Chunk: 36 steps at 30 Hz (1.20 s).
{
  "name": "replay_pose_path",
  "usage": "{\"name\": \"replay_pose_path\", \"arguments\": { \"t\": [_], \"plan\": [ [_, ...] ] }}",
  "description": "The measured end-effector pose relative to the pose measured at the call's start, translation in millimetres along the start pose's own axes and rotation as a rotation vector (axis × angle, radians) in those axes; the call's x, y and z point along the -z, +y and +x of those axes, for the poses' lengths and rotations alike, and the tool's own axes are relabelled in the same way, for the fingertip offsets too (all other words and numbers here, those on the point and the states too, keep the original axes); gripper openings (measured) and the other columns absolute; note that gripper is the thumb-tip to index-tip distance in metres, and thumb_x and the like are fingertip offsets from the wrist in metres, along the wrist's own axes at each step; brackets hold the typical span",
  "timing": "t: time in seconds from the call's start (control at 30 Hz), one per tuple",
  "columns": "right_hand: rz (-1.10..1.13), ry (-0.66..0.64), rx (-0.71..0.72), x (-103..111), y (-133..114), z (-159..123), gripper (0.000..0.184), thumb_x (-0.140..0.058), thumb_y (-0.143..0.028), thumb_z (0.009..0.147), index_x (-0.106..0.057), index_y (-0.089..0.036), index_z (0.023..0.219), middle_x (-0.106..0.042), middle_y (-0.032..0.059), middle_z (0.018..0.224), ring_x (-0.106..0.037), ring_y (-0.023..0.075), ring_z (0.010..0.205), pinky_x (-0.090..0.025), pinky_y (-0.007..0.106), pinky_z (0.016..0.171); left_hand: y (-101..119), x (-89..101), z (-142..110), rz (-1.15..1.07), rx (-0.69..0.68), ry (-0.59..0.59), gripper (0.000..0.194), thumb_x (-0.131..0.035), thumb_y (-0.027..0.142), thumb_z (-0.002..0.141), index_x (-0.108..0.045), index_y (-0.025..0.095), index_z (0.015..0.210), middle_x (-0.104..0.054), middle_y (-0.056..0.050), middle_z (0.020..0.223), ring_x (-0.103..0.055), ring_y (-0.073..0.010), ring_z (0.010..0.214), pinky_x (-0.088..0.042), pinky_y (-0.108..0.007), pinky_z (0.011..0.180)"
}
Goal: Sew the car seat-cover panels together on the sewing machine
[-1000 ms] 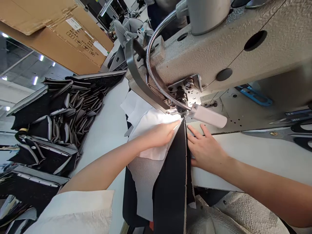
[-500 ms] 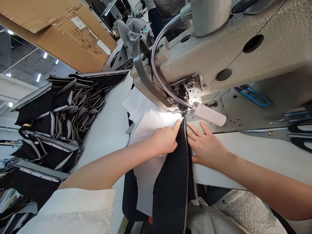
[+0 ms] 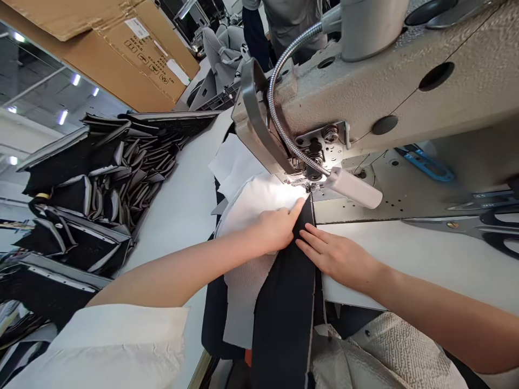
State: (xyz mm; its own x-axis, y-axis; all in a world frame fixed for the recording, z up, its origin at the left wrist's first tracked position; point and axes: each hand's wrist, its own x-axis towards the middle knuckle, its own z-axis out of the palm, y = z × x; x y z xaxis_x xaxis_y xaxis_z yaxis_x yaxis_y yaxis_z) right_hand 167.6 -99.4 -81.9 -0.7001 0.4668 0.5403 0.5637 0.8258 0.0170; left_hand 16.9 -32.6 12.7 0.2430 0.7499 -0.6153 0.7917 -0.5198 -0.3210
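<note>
A black fabric strip (image 3: 287, 302) runs from my lap up to the needle of a grey sewing machine (image 3: 365, 92). White fabric (image 3: 253, 202) and a pale mesh piece (image 3: 245, 281) lie to its left. My left hand (image 3: 275, 227) rests on the white fabric with its index finger stretched along the black strip's edge, close to the presser foot. My right hand (image 3: 334, 254) lies flat on the black strip, fingers straight and together, pointing left. A lit lamp head (image 3: 352, 188) on a gooseneck shines on the needle area.
A heap of black and grey cut pieces (image 3: 93, 189) fills the table's left. Cardboard boxes (image 3: 121, 48) stand behind it. Scissors (image 3: 478, 227) lie at the right on the white table (image 3: 425, 254). Blue tool (image 3: 425, 162) sits on the machine bed. A person stands beyond the machine (image 3: 284, 21).
My right hand slid left from the table onto the black strip. My left hand stayed beside the needle. The view shifted slightly.
</note>
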Motion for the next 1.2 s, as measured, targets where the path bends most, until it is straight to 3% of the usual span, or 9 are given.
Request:
{"name": "replay_pose_path", "arguments": {
  "t": [0.2, 0.37, 0.53, 0.67, 0.77, 0.87, 0.93, 1.03, 1.2],
  "plan": [
    [0.012, -0.011, -0.029, 4, 0, 3, 0.039, -0.049, -0.004, 0.079, -0.062, -0.007, 0.116, -0.062, 0.0137, 0.119, -0.056, 0.0273, 0.113, -0.053, 0.035, 0.088, -8, 1.7, -3, -0.065, -0.021, -0.039, 0.085, -0.047, 0.017, 0.080, 0.003, 0.025, 0.147, -0.067, -0.008, 0.098, -0.066, -0.0258, 0.081, -0.049, -0.034, 0.068],
    [0.030, -0.025, -0.033, 7, 1, 3, 0.039, -0.047, -0.003, 0.079, -0.062, -0.006, 0.115, -0.062, 0.0145, 0.119, -0.056, 0.0275, 0.114, -0.053, 0.034, 0.088, -27, 3.3, 1, -0.477, -0.255, 0.038, 0.062, -0.030, 0.014, 0.083, -0.027, 0.024, 0.144, -0.042, -0.002, 0.142, -0.044, -0.0201, 0.126, -0.040, -0.031, 0.100],
    [0.036, -0.058, -0.095, 2, 9, 2, 0.042, -0.042, 0.001, 0.080, -0.059, -0.005, 0.118, -0.058, 0.0167, 0.124, -0.052, 0.0268, 0.118, -0.051, 0.034, 0.091, -21, 15.4, 16, -0.585, -0.262, 0.041, 0.061, -0.030, 0.010, 0.078, -0.039, 0.020, 0.137, -0.038, 0.000, 0.145, -0.037, -0.0180, 0.132, -0.034, -0.030, 0.107],
    [0.089, -0.133, -0.119, 3, 14, 5, 0.045, -0.044, -0.003, 0.081, -0.052, -0.003, 0.125, -0.051, 0.0220, 0.131, -0.044, 0.0315, 0.125, -0.041, 0.046, 0.100, -9, 24.5, 17, -0.471, -0.163, 0.020, 0.063, -0.031, 0.013, 0.081, -0.027, 0.017, 0.144, -0.045, -0.009, 0.139, -0.048, -0.0214, 0.122, -0.042, -0.032, 0.098],
    [0.256, -0.245, 0.004, 13, 9, 8, 0.042, -0.058, -0.021, 0.077, -0.057, -0.011, 0.118, -0.049, 0.0218, 0.132, -0.035, 0.0357, 0.130, -0.026, 0.062, 0.105, -3, 27.0, 5, -0.306, -0.130, -0.075, 0.075, -0.038, 0.021, 0.082, -0.002, 0.017, 0.148, -0.066, -0.012, 0.109, -0.065, -0.0248, 0.088, -0.051, -0.033, 0.071],
    [0.313, -0.304, 0.052, 18, -6, 17, 0.040, -0.059, -0.029, 0.075, -0.059, -0.014, 0.111, -0.044, 0.0230, 0.136, -0.030, 0.0360, 0.133, -0.017, 0.070, 0.102, -9, 27.9, -3, -0.223, -0.125, -0.166, 0.083, -0.041, 0.020, 0.080, 0.007, 0.019, 0.147, -0.070, -0.008, 0.092, -0.066, -0.0245, 0.075, -0.050, -0.032, 0.064],
    [0.256, -0.276, -0.017, 13, -21, 28, 0.037, -0.051, -0.026, 0.082, -0.058, -0.011, 0.116, -0.042, 0.0238, 0.138, -0.031, 0.0370, 0.132, -0.020, 0.072, 0.099, -20, 28.0, -3, -0.282, -0.155, -0.151, 0.076, -0.037, 0.017, 0.080, -0.004, 0.025, 0.148, -0.066, -0.008, 0.111, -0.065, -0.0238, 0.091, -0.051, -0.033, 0.074],
    [0.171, -0.237, -0.091, 0, -38, 47, 0.037, -0.046, -0.024, 0.087, -0.060, -0.006, 0.117, -0.047, 0.0248, 0.133, -0.038, 0.0399, 0.127, -0.031, 0.065, 0.098, -39, 24.3, 4, -0.466, -0.272, -0.091, 0.068, -0.032, 0.013, 0.079, -0.025, 0.029, 0.145, -0.037, 0.000, 0.146, -0.042, -0.0197, 0.128, -0.040, -0.031, 0.099],
    [0.046, -0.134, -0.078, -5, -35, 48, 0.028, -0.049, -0.017, 0.085, -0.068, -0.004, 0.101, -0.059, 0.0257, 0.117, -0.056, 0.0352, 0.110, -0.046, 0.047, 0.091, -40, 9.9, 6, -0.530, -0.265, -0.015, 0.065, -0.029, 0.016, 0.082, -0.023, 0.029, 0.145, -0.028, 0.003, 0.150, -0.032, -0.0194, 0.134, -0.032, -0.033, 0.107]
  ]
}}
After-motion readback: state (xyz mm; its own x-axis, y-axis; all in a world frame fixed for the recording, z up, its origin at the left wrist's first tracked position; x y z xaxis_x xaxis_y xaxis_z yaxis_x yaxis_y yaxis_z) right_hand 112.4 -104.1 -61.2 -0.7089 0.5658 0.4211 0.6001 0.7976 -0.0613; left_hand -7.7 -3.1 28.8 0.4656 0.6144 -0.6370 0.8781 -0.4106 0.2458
